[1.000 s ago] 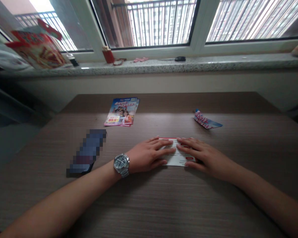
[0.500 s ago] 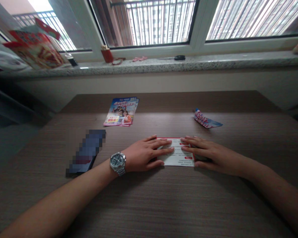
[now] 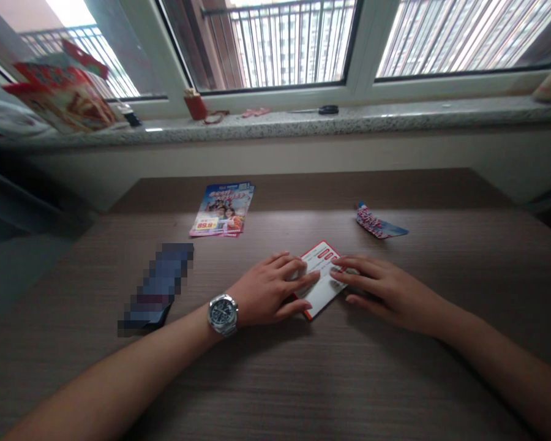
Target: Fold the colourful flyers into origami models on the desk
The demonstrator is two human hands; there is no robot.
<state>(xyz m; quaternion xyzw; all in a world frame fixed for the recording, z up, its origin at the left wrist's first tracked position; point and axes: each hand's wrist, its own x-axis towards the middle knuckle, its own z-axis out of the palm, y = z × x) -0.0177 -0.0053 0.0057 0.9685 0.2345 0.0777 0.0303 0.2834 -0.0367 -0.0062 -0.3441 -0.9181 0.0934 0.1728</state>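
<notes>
A white leaflet (image 3: 324, 293) with red edges and printed text lies on the table, turned diagonally between my hands. My left hand (image 3: 273, 288), with a silver watch (image 3: 223, 315) on the wrist, rests its outstretched fingers over the leaflet's left side. From the other side, the fingers of my right hand (image 3: 381, 285) lie stretched over its right edge. Both hands partly cover the paper, so its full outline is hidden. Beyond my right hand stands a small folded piece of blue and red printed paper (image 3: 377, 225).
Colourful flyers (image 3: 223, 211) lie stacked at the back left of the table (image 3: 275, 380). Nearer, a dark, pixelated flat object (image 3: 160, 285) lies left of my left hand. On the stone windowsill (image 3: 266, 125) are black-handled scissors (image 3: 328, 110), a red container (image 3: 195, 105) and a red package (image 3: 68, 95).
The leaflet, earlier lying straight with text facing up, is now turned diagonally and shows a different printed layout. Both hands have shifted only slightly and stay on it.
</notes>
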